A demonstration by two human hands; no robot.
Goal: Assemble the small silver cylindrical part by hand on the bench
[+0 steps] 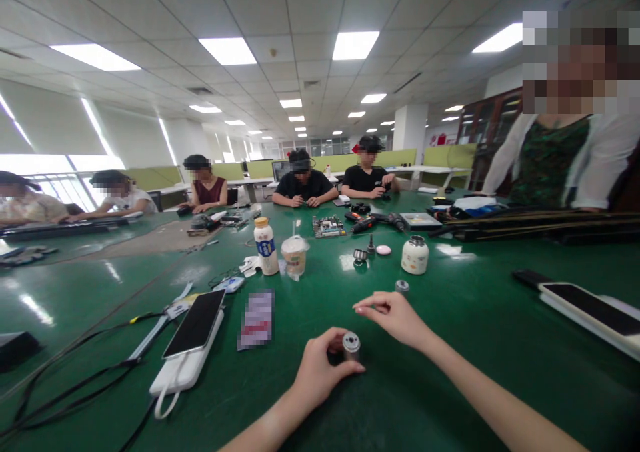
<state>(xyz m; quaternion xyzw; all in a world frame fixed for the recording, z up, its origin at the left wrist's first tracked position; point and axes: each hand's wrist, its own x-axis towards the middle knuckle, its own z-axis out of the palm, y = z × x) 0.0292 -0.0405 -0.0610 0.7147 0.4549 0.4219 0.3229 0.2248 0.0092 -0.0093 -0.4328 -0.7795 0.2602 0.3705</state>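
My left hand (320,365) curls its thumb and fingers around a small upright metal cylinder (352,347), which has a round silver top with a dark centre. To the right and farther off, my right hand (397,317) is raised above the table with thumb and fingertips pinched together. Whatever lies between those fingertips, if anything, is too small to make out. Just beyond the right hand's knuckles stands another small round metal part (401,285), partly hidden by the hand.
On the green table (450,385), a phone on a white power bank (187,352) and cables lie left. Ahead stand a bottle (266,247), a lidded cup (295,257) and a white jar (415,255). Beyond are a circuit board (329,226) and power drill (377,221). Several people are around the table.
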